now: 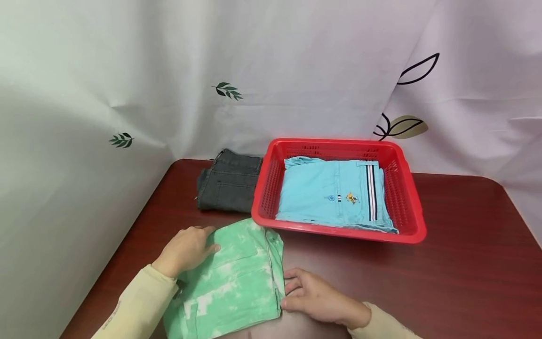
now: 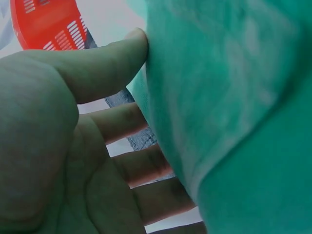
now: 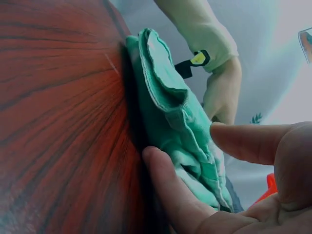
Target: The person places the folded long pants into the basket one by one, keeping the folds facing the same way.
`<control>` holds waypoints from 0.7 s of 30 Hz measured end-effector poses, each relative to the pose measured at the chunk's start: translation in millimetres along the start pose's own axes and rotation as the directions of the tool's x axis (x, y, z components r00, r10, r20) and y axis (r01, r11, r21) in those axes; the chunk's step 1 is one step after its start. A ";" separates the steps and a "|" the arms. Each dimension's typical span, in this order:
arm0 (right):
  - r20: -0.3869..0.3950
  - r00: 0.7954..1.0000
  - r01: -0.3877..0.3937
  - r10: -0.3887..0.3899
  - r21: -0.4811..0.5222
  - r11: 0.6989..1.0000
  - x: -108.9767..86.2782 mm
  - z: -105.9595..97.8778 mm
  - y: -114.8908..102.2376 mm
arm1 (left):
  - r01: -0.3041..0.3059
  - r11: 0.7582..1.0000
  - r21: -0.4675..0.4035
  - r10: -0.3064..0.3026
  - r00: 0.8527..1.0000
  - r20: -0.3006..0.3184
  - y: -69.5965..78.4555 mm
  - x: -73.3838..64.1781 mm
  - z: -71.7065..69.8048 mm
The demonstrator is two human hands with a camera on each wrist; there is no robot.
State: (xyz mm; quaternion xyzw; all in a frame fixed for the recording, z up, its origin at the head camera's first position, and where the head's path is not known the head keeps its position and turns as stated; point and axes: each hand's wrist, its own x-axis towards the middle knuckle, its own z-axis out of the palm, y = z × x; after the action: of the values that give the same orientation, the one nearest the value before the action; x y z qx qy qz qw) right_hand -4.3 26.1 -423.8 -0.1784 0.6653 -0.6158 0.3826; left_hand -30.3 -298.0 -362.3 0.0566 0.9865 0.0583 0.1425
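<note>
Folded green-and-white tie-dye pants (image 1: pixel 237 278) lie on the table in front of me, turned slightly askew. At their upper left edge my left hand (image 1: pixel 188 249) grips the cloth, thumb on top and fingers behind it, as the left wrist view shows. My right hand (image 1: pixel 317 296) is at the lower right edge, its thumb (image 3: pixel 248 139) at the upper side of the folded layers and a finger (image 3: pixel 168 183) low against the table side. The layered edge of the pants (image 3: pixel 165 83) stands between them in the right wrist view.
A red plastic basket (image 1: pixel 338 231) stands beyond the pants, holding a folded light-blue garment (image 1: pixel 313 193) with a striped band. Folded dark grey jeans (image 1: pixel 233 186) lie left of it, close to the basket. A white curtain (image 1: pixel 296 70) hangs behind the dark red table (image 1: pixel 461 263).
</note>
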 end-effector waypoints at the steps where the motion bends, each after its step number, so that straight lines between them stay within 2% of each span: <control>1: -0.001 1.000 -0.001 0.001 -0.010 1.000 -0.3 -0.6 -0.6 | 0.008 1.000 0.005 -0.009 1.000 0.010 0.8 -0.8 -0.3; 3: -0.011 1.000 0.008 -0.008 -0.017 1.000 -1.2 -1.6 -1.1 | 0.017 1.000 0.009 -0.017 1.000 0.019 1.7 -2.8 -0.3; 14: -0.032 0.999 0.013 -0.010 0.094 0.995 2.1 0.7 -3.0 | 0.036 0.998 0.043 -0.038 0.999 0.038 0.8 -9.3 4.5; 21: -0.047 0.997 0.059 -0.056 0.057 0.997 3.2 -3.3 -0.1 | 0.036 0.999 0.038 -0.037 0.999 0.014 2.1 -15.3 7.2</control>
State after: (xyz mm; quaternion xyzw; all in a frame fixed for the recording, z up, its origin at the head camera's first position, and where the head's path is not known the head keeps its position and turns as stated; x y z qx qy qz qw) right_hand -8.8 26.1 -424.8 -0.1722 0.6500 -0.6496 0.3548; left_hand -13.5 -297.2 -364.7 0.0417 0.9872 0.0368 0.1496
